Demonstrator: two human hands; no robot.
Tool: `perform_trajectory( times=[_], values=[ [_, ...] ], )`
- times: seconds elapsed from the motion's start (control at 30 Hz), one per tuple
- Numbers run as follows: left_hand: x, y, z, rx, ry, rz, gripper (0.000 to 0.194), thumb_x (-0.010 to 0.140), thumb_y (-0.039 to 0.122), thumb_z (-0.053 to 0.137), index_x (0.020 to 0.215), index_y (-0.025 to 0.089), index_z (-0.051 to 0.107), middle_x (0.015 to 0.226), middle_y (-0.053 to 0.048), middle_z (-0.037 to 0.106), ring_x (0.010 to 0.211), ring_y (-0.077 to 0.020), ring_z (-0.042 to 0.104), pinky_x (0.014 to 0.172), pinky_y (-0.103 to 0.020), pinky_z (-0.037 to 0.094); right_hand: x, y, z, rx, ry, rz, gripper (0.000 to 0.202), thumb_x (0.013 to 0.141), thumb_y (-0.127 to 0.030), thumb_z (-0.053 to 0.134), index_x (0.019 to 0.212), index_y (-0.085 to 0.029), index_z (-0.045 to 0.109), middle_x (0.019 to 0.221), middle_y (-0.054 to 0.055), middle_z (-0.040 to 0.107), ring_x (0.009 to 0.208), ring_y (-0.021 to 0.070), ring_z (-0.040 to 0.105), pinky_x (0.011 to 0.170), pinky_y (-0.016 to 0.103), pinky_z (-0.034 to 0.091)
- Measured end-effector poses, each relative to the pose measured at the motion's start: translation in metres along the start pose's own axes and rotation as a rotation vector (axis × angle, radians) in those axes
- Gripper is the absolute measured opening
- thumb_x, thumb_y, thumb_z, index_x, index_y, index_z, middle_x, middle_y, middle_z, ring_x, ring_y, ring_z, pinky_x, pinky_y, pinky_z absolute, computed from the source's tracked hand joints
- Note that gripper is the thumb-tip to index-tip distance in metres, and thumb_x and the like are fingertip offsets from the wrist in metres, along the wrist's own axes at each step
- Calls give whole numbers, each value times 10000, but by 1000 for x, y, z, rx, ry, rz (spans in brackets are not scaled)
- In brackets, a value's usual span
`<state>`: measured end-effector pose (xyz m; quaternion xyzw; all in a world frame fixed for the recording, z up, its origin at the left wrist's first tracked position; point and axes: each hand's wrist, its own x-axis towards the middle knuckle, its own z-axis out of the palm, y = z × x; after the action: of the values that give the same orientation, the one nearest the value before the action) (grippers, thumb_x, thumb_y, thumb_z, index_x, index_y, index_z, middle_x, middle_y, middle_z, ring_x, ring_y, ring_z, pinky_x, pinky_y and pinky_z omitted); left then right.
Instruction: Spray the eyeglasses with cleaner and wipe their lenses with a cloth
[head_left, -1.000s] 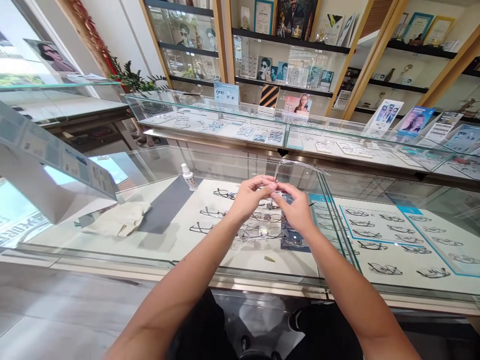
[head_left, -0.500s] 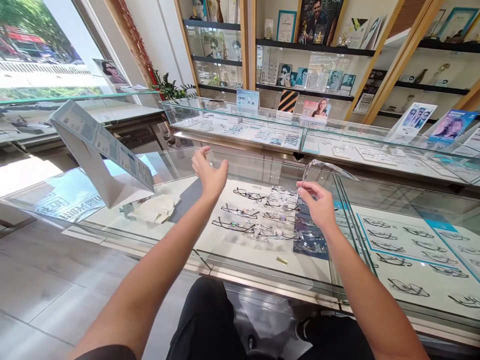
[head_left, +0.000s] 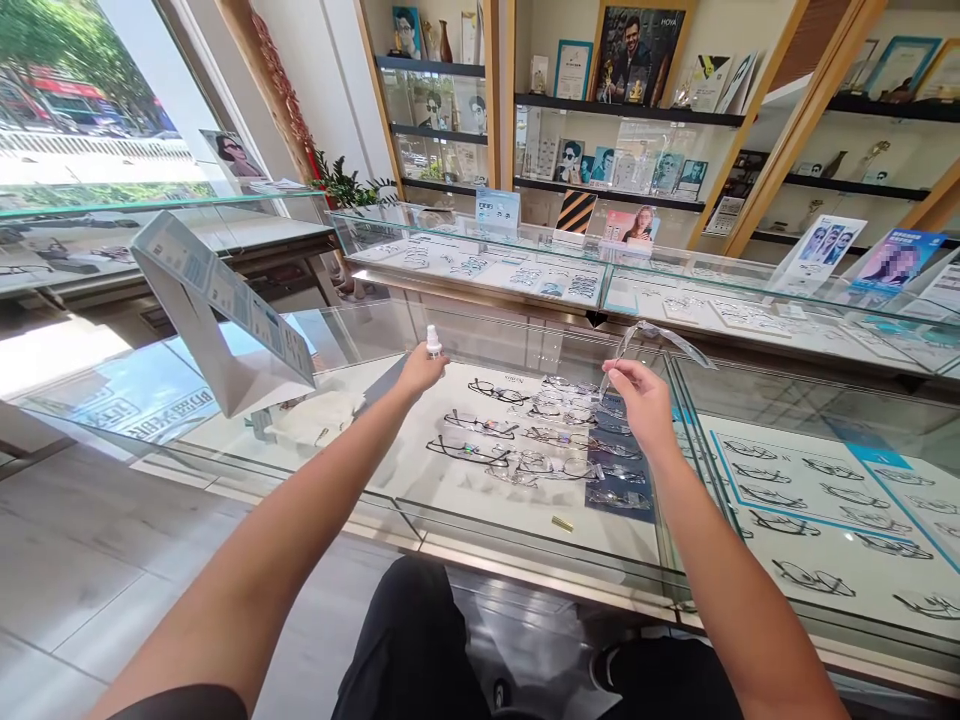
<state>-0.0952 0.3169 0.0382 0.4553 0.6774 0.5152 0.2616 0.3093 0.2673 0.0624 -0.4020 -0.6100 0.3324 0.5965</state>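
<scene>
My left hand (head_left: 421, 372) is closed around a small white bottle (head_left: 433, 340) with a nozzle top. Only the bottle's upper part shows; my fingers and the back of the hand hide the rest. Between thumb and fingers, my right hand (head_left: 634, 392) pinches a pair of glasses (head_left: 694, 350) with a clear frame, held up above the glass counter (head_left: 450, 515). Rows of eyeglasses (head_left: 480, 425) lie between and below my hands. Left of them is a crumpled pale cloth (head_left: 304, 418) on the counter, partly covered by my left forearm.
A folded white display stand (head_left: 217, 300) stands at the left. Further eyeglasses (head_left: 814, 578) lie in the section at the right. A small gold-coloured piece (head_left: 562, 524) is near the front edge. Behind runs another glass showcase (head_left: 480, 265) with upright cards, before wall shelves.
My left hand was open with fingers spread; it has come down and closed on the bottle. My right hand still holds the glasses in nearly the same place.
</scene>
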Motion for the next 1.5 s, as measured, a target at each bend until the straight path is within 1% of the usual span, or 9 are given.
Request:
perform_trajectory(
  times=[0.2, 0.27, 0.4, 0.53, 0.63, 0.83, 1.0, 1.17, 1.5],
  values=[
    [-18, 62, 29, -348, -237, 54, 395, 669, 344, 761, 1001, 237, 575, 865, -10, 604, 788, -182, 626, 672, -301, 561, 4, -4, -5, 66, 19, 0, 214, 894, -448, 761, 981, -260, 815, 1106, 79, 825, 1086, 286, 708, 1004, 452, 530],
    [-34, 89, 41, -563, -398, 66, 383, 732, 508, 761, 930, 225, 596, 801, -17, 570, 720, -177, 594, 559, -259, 485, 4, -6, -6, 82, 5, 4, 198, 907, -442, 743, 964, -264, 807, 1102, 71, 820, 1092, 281, 707, 1015, 446, 525],
    [-68, 130, 59, -849, -808, 23, 711, 796, 915, 609, 723, 208, 567, 659, -27, 485, 611, -184, 539, 447, -251, 360, 3, -11, -5, 110, -64, 13, 200, 920, -453, 724, 930, -267, 798, 1069, 57, 815, 1084, 272, 704, 1026, 436, 522],
    [-90, 145, 72, -897, -984, -6, 798, 820, 980, 518, 638, 204, 530, 603, -8, 424, 556, -166, 501, 416, -239, 328, 3, -12, -5, 170, -114, 33, 214, 923, -470, 727, 889, -267, 785, 1023, 49, 812, 1025, 253, 696, 984, 408, 536],
    [-97, 143, 82, -891, -945, 17, 804, 838, 969, 500, 639, 193, 566, 629, -28, 467, 596, -174, 539, 435, -253, 393, 3, -12, -7, 240, -155, 48, 217, 940, -470, 724, 870, -269, 769, 1036, 44, 813, 1003, 239, 696, 939, 381, 536],
    [-106, 124, 104, -703, -605, 196, 668, 821, 866, 606, 742, 202, 621, 802, -69, 627, 791, -211, 644, 706, -346, 610, -1, -19, -5, 283, -225, 79, 243, 949, -483, 715, 832, -272, 731, 1000, 38, 811, 1003, 240, 708, 954, 387, 534],
    [-107, 106, 115, -621, -633, 219, 626, 874, 806, 557, 692, 208, 584, 633, -9, 504, 579, -146, 489, 561, -294, 483, -9, -23, 6, 221, -270, 68, 274, 947, -525, 712, 836, -276, 735, 987, 38, 817, 999, 247, 702, 957, 398, 528],
    [-106, 95, 120, -556, -654, 253, 596, 921, 746, 552, 722, 193, 643, 675, -27, 545, 600, -149, 492, 566, -289, 444, -17, -26, 17, 185, -308, 60, 265, 949, -524, 724, 865, -277, 770, 997, 35, 824, 1013, 251, 700, 988, 407, 512],
    [-113, 101, 119, -449, -638, 297, 582, 906, 717, 549, 647, 197, 572, 653, -31, 495, 615, -162, 457, 559, -293, 382, -19, -27, 20, 178, -336, 71, 297, 944, -546, 721, 838, -270, 757, 976, 33, 818, 978, 243, 687, 936, 388, 507]
  ],
)
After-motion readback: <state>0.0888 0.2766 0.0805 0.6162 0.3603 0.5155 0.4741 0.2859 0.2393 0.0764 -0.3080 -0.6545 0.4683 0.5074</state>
